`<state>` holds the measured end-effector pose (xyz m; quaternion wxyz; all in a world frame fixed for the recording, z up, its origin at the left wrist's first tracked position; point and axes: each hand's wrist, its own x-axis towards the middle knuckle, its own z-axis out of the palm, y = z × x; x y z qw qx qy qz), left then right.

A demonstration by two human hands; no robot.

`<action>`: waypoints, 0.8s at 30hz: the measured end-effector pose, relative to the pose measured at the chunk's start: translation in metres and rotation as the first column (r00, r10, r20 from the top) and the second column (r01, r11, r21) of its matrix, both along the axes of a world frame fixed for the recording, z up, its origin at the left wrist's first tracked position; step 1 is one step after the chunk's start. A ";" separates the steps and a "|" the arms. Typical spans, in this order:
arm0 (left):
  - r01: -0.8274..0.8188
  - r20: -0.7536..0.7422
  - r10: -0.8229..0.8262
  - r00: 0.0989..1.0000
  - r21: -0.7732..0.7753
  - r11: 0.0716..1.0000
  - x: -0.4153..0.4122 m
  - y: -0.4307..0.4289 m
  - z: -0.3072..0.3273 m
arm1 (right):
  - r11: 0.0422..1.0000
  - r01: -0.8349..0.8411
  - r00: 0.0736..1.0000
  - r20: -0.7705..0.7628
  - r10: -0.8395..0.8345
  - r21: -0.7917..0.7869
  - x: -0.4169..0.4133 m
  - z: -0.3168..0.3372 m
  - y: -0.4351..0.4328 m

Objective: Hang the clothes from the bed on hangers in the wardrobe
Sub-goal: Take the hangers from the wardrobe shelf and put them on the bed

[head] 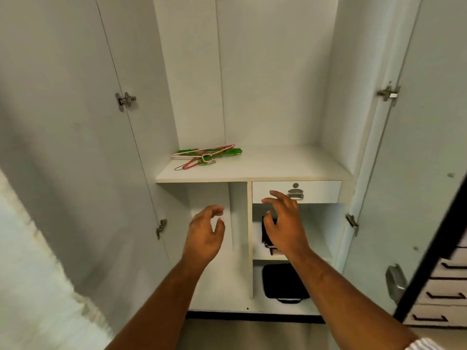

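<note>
the wardrobe (273, 84) is seen with both doors swung wide. a small pile of hangers (207, 155) — green, pink and red — is laid flat on the left part of the wide shelf (290, 165), up above the hands. both hands are held up in front of the lower part. the left hand (206, 231) is loose, its fingers a little bent, and nothing is held in it. the right hand (285, 223) is loose too — fingers spread, nothing gripped. it is raised in front of a drawer (321, 192) under the shelf. a black bag (283, 281) is kept in the bottom right space, and some dark things (265, 233) are half hidden behind the right hand.
</note>
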<state>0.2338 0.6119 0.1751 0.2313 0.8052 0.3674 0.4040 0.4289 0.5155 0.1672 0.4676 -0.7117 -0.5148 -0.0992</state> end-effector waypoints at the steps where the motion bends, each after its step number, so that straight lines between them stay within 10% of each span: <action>1: 0.000 -0.001 0.000 1.000 0.000 1.000 0.009 0.009 -0.001 | 1.000 -0.010 1.000 -0.015 0.011 0.006 0.005 -0.001 0.014; 24: -0.043 -0.092 0.042 0.995 -0.001 0.999 0.173 0.251 -0.006 | 0.983 -0.181 0.983 -0.040 0.181 -0.010 0.150 -0.005 0.265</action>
